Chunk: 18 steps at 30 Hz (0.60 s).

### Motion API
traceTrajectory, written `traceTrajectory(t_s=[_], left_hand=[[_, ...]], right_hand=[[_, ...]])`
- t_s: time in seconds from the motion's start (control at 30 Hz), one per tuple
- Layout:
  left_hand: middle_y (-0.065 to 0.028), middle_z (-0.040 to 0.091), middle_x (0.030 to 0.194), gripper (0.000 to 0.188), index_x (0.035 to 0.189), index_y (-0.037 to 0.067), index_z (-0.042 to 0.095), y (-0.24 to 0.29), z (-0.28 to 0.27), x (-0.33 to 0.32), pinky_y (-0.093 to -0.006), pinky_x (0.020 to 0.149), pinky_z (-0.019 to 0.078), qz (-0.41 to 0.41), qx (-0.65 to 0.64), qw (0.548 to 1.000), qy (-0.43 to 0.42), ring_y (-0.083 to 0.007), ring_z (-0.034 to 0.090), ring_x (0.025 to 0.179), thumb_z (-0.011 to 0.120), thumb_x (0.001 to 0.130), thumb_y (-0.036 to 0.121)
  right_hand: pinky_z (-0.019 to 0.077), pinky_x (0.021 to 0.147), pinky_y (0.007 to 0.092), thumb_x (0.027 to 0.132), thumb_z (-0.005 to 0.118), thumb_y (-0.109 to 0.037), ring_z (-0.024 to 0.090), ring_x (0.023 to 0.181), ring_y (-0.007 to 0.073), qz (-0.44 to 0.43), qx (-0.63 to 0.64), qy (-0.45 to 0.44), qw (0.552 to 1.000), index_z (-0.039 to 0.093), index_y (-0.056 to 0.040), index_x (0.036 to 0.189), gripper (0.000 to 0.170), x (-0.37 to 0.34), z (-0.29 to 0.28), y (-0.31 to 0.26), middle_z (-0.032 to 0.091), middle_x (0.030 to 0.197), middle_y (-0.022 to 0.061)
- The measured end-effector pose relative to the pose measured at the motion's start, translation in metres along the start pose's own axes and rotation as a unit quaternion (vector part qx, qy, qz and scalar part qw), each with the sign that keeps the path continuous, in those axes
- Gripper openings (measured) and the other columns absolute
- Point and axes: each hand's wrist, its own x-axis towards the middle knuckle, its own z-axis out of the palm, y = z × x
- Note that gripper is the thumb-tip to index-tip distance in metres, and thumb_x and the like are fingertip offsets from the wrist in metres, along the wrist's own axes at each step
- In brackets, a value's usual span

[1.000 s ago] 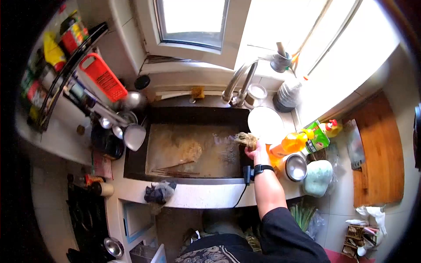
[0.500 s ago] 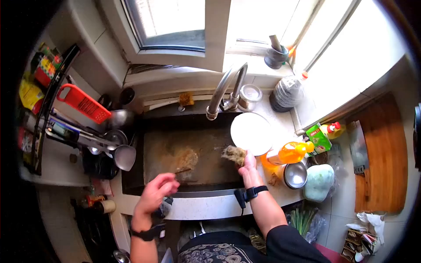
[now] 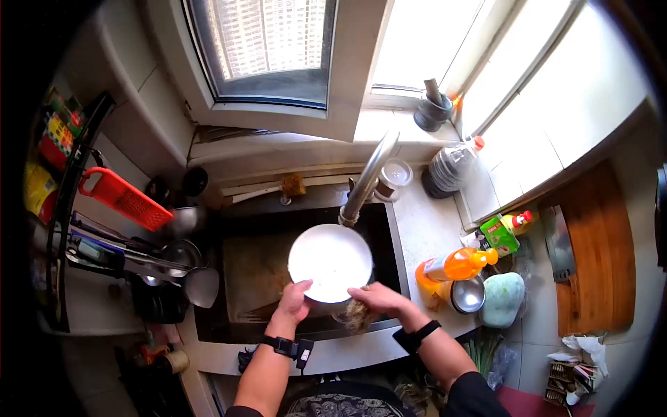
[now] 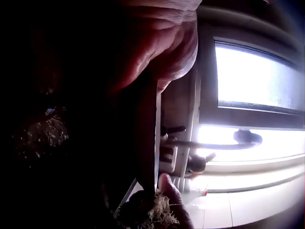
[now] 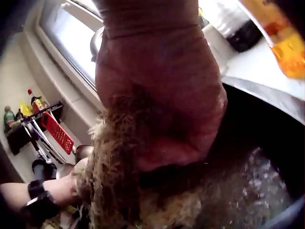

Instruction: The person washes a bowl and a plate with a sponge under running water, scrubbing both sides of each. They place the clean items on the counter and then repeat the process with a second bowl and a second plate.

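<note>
In the head view a round white plate is over the sink, just in front of the faucet. My left hand grips its near left rim, thumb on top. The right hand is at the near right rim and holds a brown, fibrous loofah scrubber, which hangs below the plate's edge. In the right wrist view the loofah's strands spill out of the curled palm. The left wrist view shows the plate edge-on between both hands. Murky water stands in the sink, partly hidden by the plate.
Right of the sink stand an orange bottle, a metal bowl and a pale green rounded thing. A brush lies along the back ledge. Ladles and a red grater hang at left.
The plate has gone from the right counter to over the sink. The left hand has come into view and taken its rim. The right hand has moved left with the loofah.
</note>
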Motion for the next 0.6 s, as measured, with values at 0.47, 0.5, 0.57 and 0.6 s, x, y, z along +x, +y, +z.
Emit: traceTrajectory(t_s=[0.47, 0.5, 0.57, 0.6], left_hand=[[-0.0199, 0.053, 0.124, 0.046, 0.131, -0.003, 0.04, 0.035, -0.031, -0.015, -0.0508, 0.09, 0.0487, -0.008, -0.041, 0.998, 0.05, -0.0339, 0.056, 0.11, 0.05, 0.089, 0.011], [-0.02, 0.053, 0.124, 0.046, 0.132, -0.003, 0.04, 0.03, -0.03, -0.013, -0.0513, 0.09, 0.0483, -0.01, -0.046, 0.998, 0.052, -0.0343, 0.056, 0.11, 0.05, 0.089, 0.011], [-0.0202, 0.053, 0.124, 0.046, 0.132, -0.004, 0.039, 0.024, -0.027, -0.004, -0.0523, 0.091, 0.0475, -0.017, -0.05, 0.997, 0.05, -0.0349, 0.055, 0.111, 0.05, 0.089, 0.011], [-0.0203, 0.053, 0.125, 0.047, 0.132, -0.004, 0.039, 0.02, -0.024, 0.001, -0.0527, 0.091, 0.0472, -0.018, -0.055, 0.997, 0.047, -0.0351, 0.055, 0.111, 0.049, 0.089, 0.011]], right_hand=[[0.043, 0.093, 0.0381, 0.083, 0.063, -0.04, 0.054, 0.115, 0.0356, -0.303, -0.232, 0.274, 0.883, 0.035, 0.0047, 0.136, 0.075, 0.176, -0.097, -0.099, 0.055, 0.122, 0.0246], [0.0426, 0.094, 0.0379, 0.083, 0.064, -0.04, 0.053, 0.116, 0.0358, -0.304, -0.235, 0.26, 0.886, 0.035, 0.0042, 0.136, 0.075, 0.169, -0.095, -0.097, 0.054, 0.124, 0.0248], [0.0412, 0.096, 0.0365, 0.083, 0.063, -0.039, 0.052, 0.117, 0.0354, -0.273, -0.266, 0.225, 0.897, 0.033, 0.0002, 0.139, 0.075, 0.13, -0.087, -0.116, 0.053, 0.126, 0.0253], [0.0422, 0.094, 0.0381, 0.084, 0.062, -0.036, 0.052, 0.116, 0.0368, -0.315, -0.247, 0.221, 0.889, 0.037, -0.0047, 0.138, 0.067, 0.13, -0.084, -0.113, 0.054, 0.124, 0.0249]])
